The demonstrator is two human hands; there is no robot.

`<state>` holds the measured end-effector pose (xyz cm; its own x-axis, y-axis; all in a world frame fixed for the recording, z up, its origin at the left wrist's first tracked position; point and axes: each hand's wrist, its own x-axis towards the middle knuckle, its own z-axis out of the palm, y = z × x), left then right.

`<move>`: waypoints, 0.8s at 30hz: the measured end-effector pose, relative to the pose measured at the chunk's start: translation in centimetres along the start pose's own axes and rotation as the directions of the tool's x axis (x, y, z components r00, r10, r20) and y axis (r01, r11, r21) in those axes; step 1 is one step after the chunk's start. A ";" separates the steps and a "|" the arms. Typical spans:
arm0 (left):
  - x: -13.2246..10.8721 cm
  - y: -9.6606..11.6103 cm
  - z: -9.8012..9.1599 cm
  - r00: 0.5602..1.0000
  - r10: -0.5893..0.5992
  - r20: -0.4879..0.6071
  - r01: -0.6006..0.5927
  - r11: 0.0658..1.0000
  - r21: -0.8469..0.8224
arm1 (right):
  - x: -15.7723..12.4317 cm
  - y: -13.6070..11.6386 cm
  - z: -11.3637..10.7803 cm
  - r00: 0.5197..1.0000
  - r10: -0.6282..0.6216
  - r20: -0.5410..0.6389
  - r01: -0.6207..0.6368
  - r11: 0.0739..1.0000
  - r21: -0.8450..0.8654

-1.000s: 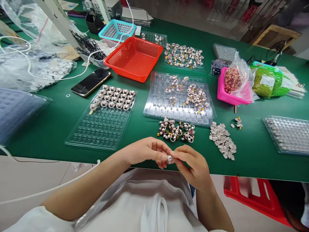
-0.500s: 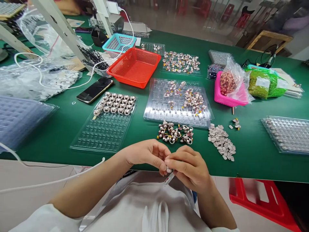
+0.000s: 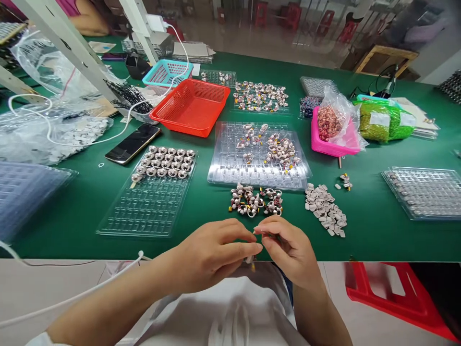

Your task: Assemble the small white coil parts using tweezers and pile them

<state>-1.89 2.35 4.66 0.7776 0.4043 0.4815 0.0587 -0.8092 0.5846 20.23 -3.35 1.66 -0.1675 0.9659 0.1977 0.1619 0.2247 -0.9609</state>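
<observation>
My left hand [image 3: 216,252] is closed, thumb and fingers round a small white part [image 3: 250,259] with a yellow tab hanging below them. Most of that part is hidden by the fingers. Opposite it, my right hand [image 3: 290,247] pinches at the left fingertips; what sits in the pinch is too small to make out. Just beyond both hands lies a pile of small white-and-dark parts with yellow tabs [image 3: 248,204]. A heap of flat whitish caps [image 3: 326,209] is to the right of it. On the left, a clear blister tray [image 3: 140,206] carries rows of shiny round pieces [image 3: 165,161].
Behind the pile, stacked clear trays [image 3: 219,166] hold more parts. A red basket [image 3: 190,108], a phone [image 3: 132,144] and a pink basket [image 3: 333,144] stand farther back. Another clear tray [image 3: 428,192] is at right. A white cable [image 3: 118,274] runs near my left forearm.
My left hand has turned over, its back now upward. My right fingers have moved to its fingertips. The clear stick under my right hand no longer shows; a yellow tab does. The view has shifted slightly.
</observation>
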 end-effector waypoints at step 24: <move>-1.2 -1.4 3.0 0.855 -0.357 -0.378 0.319 0.934 -0.159 | 1.2 0.9 3.1 0.950 0.307 -0.053 -0.299 0.947 0.118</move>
<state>-1.03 1.72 1.34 0.4072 0.7950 0.4496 0.2038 -0.5590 0.8038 17.14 -2.38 0.45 -0.0575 0.9936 -0.0968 0.0882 -0.0916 -0.9919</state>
